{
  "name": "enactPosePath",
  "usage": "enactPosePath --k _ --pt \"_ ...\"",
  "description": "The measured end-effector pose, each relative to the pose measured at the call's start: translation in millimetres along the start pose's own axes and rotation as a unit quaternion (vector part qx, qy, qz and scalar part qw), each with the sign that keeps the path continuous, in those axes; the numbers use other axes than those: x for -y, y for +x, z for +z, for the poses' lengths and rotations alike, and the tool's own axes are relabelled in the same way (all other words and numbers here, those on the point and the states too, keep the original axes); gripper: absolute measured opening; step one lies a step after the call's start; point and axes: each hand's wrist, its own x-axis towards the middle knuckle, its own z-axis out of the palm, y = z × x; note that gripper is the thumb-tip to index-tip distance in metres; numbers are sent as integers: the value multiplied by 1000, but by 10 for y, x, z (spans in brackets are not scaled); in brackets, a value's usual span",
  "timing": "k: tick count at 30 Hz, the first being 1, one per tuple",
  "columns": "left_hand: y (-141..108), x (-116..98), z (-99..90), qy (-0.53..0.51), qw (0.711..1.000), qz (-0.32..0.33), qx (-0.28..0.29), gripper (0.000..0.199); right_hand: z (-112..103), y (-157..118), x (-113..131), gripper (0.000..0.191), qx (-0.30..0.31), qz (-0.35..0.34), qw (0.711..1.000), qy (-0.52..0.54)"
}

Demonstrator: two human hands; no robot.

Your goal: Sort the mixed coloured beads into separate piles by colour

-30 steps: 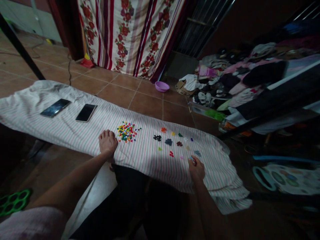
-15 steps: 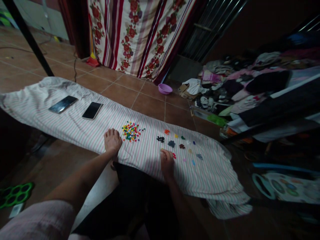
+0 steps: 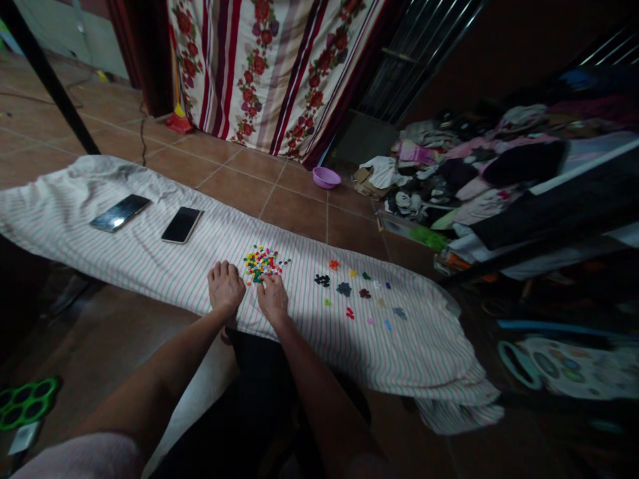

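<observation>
Head view: small multicoloured plastic-looking pieces [image 3: 263, 258], heaped on striped white cloth [image 3: 224, 233], probably light, hard, best pinched singly by edges; left hand [image 3: 226, 287] loosely open beside, seemingly empty; right hand [image 3: 273, 299] half-curled at heap's near edge, hold unclear.

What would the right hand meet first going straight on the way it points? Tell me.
The mixed-colour pile of small pieces: the right hand's fingertips appear to be at its near edge already. Whether they touch a piece is hard to tell.
</observation>
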Motion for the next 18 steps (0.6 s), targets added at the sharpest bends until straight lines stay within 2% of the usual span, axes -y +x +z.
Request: enactPosePath --k 8,18 --pt "-8 1 -16 11 1000 8 2 30 -50 55 131 26 30 35 997 -65" --pt "-28 -17 -86 14 1000 4 22 34 -124 107 207 27 70 72 994 -52"
